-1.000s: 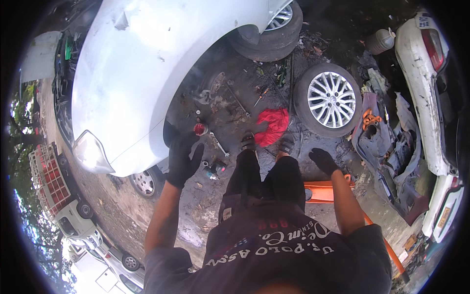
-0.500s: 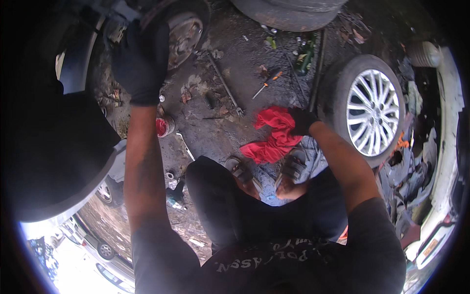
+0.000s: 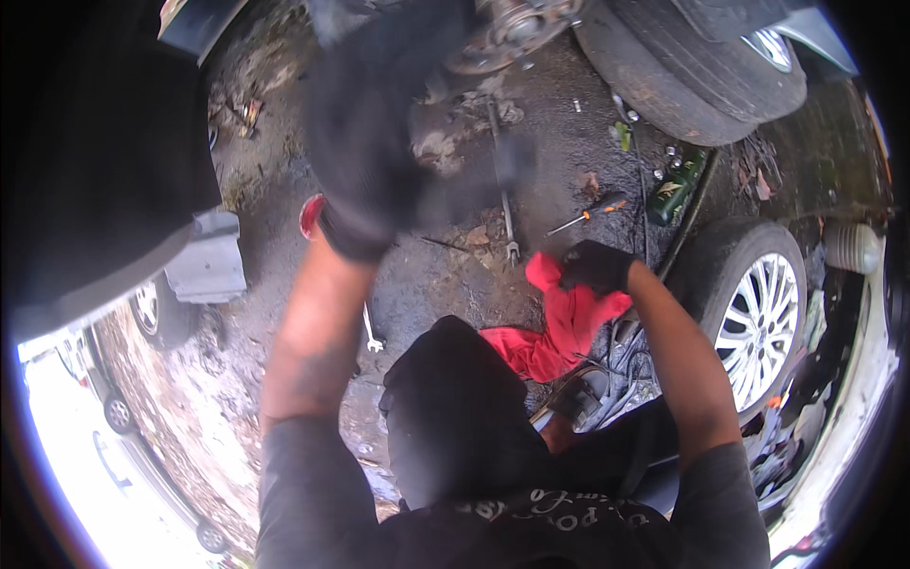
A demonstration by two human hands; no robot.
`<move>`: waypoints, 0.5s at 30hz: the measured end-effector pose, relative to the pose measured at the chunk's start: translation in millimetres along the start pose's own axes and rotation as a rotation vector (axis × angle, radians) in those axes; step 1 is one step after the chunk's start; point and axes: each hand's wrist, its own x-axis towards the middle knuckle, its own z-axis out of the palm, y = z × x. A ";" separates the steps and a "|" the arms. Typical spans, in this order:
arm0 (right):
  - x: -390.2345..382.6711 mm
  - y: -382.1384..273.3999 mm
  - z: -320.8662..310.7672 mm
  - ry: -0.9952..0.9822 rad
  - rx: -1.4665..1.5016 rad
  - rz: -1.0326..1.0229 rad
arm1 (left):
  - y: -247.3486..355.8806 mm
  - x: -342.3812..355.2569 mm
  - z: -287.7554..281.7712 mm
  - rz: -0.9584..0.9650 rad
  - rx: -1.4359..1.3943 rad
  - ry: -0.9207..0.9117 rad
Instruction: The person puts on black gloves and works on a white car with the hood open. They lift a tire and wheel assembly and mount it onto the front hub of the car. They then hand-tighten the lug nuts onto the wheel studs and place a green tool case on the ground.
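My gloved left hand [image 3: 379, 142] is raised beside the rusty wheel hub [image 3: 519, 28] at the top, smeared by motion; its fingers and anything in them are unclear. My gloved right hand [image 3: 595, 267] is closed on a red cloth [image 3: 540, 351], lifting part of it while the rest lies by my foot. Just above that hand lies an orange-handled screwdriver [image 3: 588, 215]. A long wrench [image 3: 506, 213] lies on the ground between my hands. A red container [image 3: 308, 216] shows partly behind my left wrist, and another wrench [image 3: 370, 327] lies below it.
The car's dark wheel-well edge [image 3: 114, 190] fills the left, close to my left arm. A loose tire [image 3: 654, 76] lies at top right, and an alloy wheel [image 3: 758, 322] lies right of my right arm. A green bottle [image 3: 675, 190] and dark rods are between them.
I have gone from standing to crouching by the wheel well. My right hand has taken hold of the red cloth and raised it. My left hand has moved up toward the hub.
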 end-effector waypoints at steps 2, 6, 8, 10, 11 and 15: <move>-8.7 -71.4 -10.3 0.008 0.217 0.003 | 30.3 -113.0 -2.3 -0.396 -0.327 -0.196; 13.7 -133.9 10.9 0.003 0.960 -0.192 | 141.6 -236.7 35.0 -1.643 -0.911 -0.224; 28.0 -163.0 28.8 -0.017 1.031 -0.186 | 135.8 -261.2 28.8 -1.507 -0.928 -0.257; 33.0 -182.1 42.4 0.098 1.252 -0.247 | 127.9 -248.7 4.6 -1.254 -0.526 -0.475; 33.3 -184.1 36.9 0.078 1.229 -0.258 | 117.8 -240.9 -11.5 -1.395 -0.608 -0.441; 59.3 -155.2 27.2 0.246 0.685 -0.228 | 88.2 -208.2 -123.1 -1.632 -0.452 -0.402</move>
